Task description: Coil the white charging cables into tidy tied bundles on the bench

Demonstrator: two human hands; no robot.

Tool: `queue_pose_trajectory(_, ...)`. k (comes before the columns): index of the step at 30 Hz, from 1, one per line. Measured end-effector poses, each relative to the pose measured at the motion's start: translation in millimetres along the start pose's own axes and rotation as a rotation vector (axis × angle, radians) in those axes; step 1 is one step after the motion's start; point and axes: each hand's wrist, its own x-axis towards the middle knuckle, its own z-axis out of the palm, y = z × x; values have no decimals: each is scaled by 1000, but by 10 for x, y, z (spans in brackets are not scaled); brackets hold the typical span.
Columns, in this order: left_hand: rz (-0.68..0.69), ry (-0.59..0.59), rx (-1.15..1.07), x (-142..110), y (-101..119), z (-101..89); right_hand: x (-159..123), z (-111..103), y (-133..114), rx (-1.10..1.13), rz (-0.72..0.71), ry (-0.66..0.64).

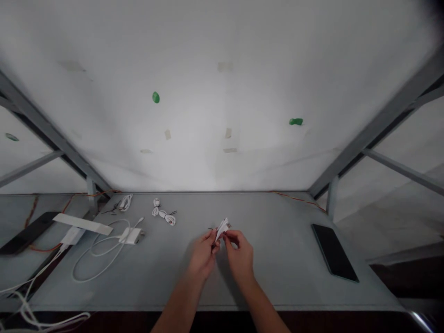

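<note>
Over the middle of the table, a folded white USB cable (pixel 223 226) is held up between my hands, one metal plug end showing at its top. My left hand (pixel 203 255) is closed around the lower left part of the bundle. A short dark tie end sticks out beside the left fingers. My right hand (pixel 240 256) pinches the bundle's lower right side with thumb and fingertips. What lies right between the fingertips is partly hidden.
Left on the grey table (pixel 277 259) lie two coiled white cables (pixel 167 217), another cable bundle (pixel 126 202) and a white charger (pixel 130 236) with its looped cord. A black phone (pixel 335 252) lies at right. A white strip (pixel 83 224) spans the left gap. Metal posts flank the table.
</note>
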Motion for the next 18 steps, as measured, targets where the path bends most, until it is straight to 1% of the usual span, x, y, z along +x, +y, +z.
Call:
queue_pose_trajectory(3, -47, -39, -32, -16, 37, -15, -81, -13, 12, 14, 6, 1)
queue_pose_trajectory(7, -38, -86, 8, -17, 27, -56, -123, -40, 64, 21, 51, -19)
queue_pose_trajectory(9, -38, -83, 11, -13, 2, -74, -135, -59, 104, -7, 31, -18)
queue_pose_trajectory(11, -42, -57, 34, -10, -22, -88, -152, -79, 139, -61, -45, -27)
queue_pose_trajectory(15, -56, 6, 158, -4, -42, -99, -212, -102, 152, -189, -303, -58)
queue_pose_trajectory(18, -47, 48, 217, 9, -40, -98, -264, -94, 115, -277, -478, -4)
